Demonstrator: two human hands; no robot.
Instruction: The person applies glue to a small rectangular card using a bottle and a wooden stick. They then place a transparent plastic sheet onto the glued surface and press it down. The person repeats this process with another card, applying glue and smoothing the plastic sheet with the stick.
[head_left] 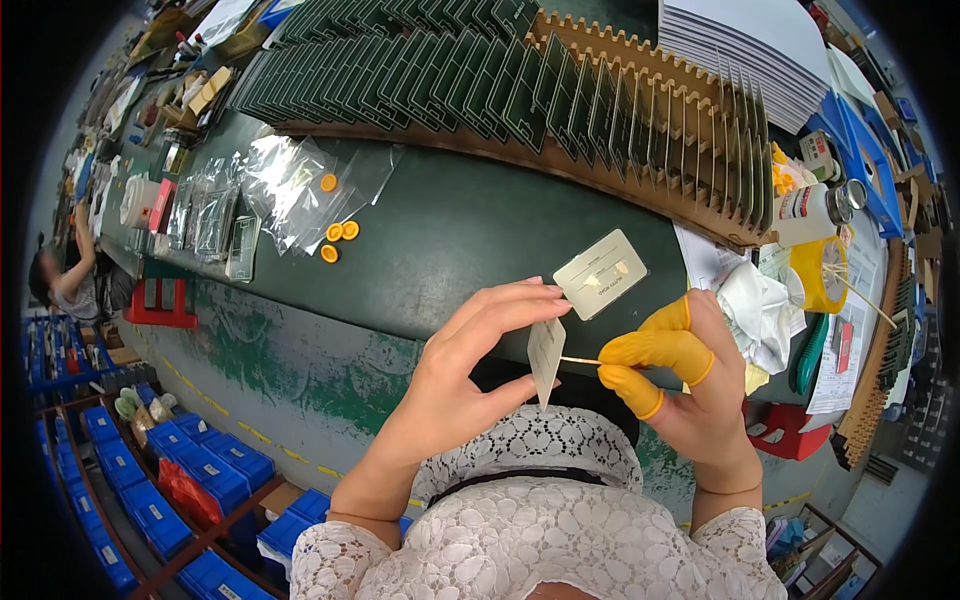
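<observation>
Left grip [448, 372] is holding cream card-shaped panel [545, 357] by opposite edges, yellow-cotted right grip [702, 392] is pinching thin stick [580, 360] beside it.

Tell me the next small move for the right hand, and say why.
Probably draw the thin stick lightly across the pale card. The right hand, in yellow finger cots, pinches the stick with its tip at or very near the card's face, and the left hand grips that card by its edges, so it seems braced for a light stroke.
</observation>
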